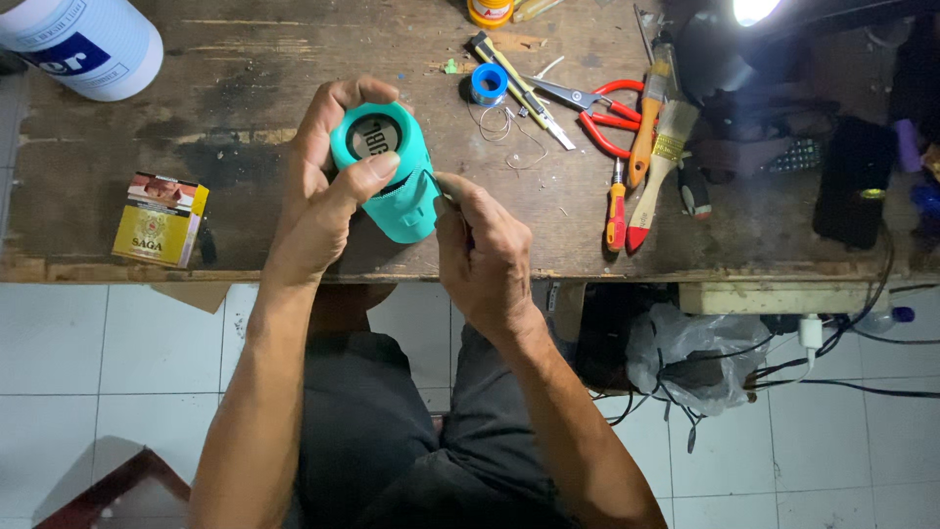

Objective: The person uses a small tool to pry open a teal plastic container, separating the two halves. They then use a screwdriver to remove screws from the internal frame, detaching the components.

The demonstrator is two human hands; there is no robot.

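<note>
Right hand (487,257) pinching a thin tool at the teal speaker (392,174), left hand (323,181) gripping it

My table (255,59) is worn wood. On it: white jar (83,41), carton (160,219), solder spool (488,84), red-handled scissors (597,110), brush (658,168), screwdriver (616,208).

A small yellow-and-red carton (160,219) lay at the counter's (245,108) left front edge, a white tub with a blue label (83,41) stood at the far left corner, and a yellow-labelled jar (490,11) stood at the back edge.
</note>
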